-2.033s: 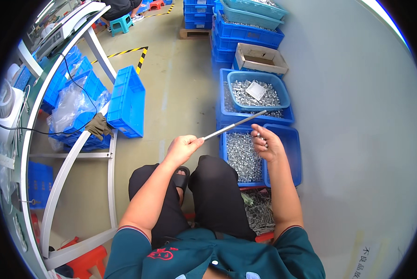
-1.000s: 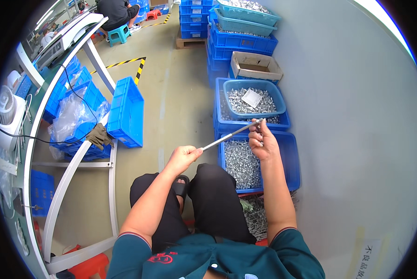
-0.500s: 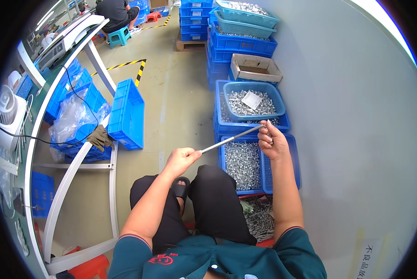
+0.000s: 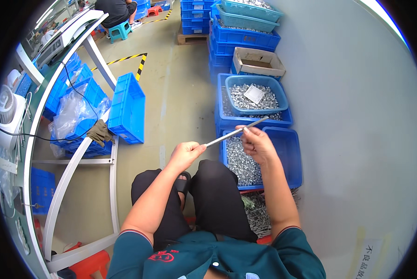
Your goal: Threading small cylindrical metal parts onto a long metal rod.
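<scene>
A thin silvery metal rod (image 4: 225, 136) slants up to the right in front of me, above a blue bin. My left hand (image 4: 185, 156) is closed round its lower end. My right hand (image 4: 258, 145) pinches the rod between thumb and fingers, and the rod's far end sticks out past it. Beneath the right hand lie many small shiny metal parts (image 4: 240, 162) in the blue bin (image 4: 300, 160). Closer to my right thigh is a heap of thin metal pieces (image 4: 257, 219), partly covered by my forearm.
A light blue basket (image 4: 283, 95) of metal parts sits in a blue crate beyond the bin. Behind it come an open box (image 4: 259, 69) and stacked crates (image 4: 245, 39). A grey wall (image 4: 353, 121) bounds the right; a white-framed workbench (image 4: 69, 200) stands left, near blue crates (image 4: 128, 109).
My right hand has slid left along the rod, away from its far end, which now shows beyond the fingers. My left hand keeps its grip and has moved slightly.
</scene>
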The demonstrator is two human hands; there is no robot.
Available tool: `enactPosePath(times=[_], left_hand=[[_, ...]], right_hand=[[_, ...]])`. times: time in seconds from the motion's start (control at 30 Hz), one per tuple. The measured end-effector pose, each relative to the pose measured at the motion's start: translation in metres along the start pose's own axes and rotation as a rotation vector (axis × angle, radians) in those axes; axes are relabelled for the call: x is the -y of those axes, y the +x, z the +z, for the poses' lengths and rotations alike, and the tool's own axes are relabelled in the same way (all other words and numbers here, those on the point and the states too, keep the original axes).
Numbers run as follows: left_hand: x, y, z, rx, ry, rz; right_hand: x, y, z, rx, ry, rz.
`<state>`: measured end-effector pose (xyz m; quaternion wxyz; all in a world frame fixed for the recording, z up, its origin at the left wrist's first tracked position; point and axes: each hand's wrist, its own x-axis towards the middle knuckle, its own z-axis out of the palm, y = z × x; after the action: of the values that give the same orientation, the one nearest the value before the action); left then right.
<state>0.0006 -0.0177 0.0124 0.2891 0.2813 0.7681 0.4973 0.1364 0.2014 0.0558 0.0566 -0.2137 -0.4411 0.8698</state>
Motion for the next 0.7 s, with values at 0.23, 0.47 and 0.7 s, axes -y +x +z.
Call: enactPosePath(times=[0.23,0.47,0.7], left_hand=[[0.005,0.003,-0.002,0.010,-0.013,-0.042],[0.000,-0.001,-0.008,0.025,0.061,-0.016],[-0.005,-0.005,-0.009,0.038,0.092,-0.006]], right_hand=[[-0.024,0.011,-0.051,-0.162,0.428,0.157],[0.003,0.010,-0.063,-0.067,0.520,-0.001],[0.010,0.006,-0.064,-0.044,0.540,-0.036]])
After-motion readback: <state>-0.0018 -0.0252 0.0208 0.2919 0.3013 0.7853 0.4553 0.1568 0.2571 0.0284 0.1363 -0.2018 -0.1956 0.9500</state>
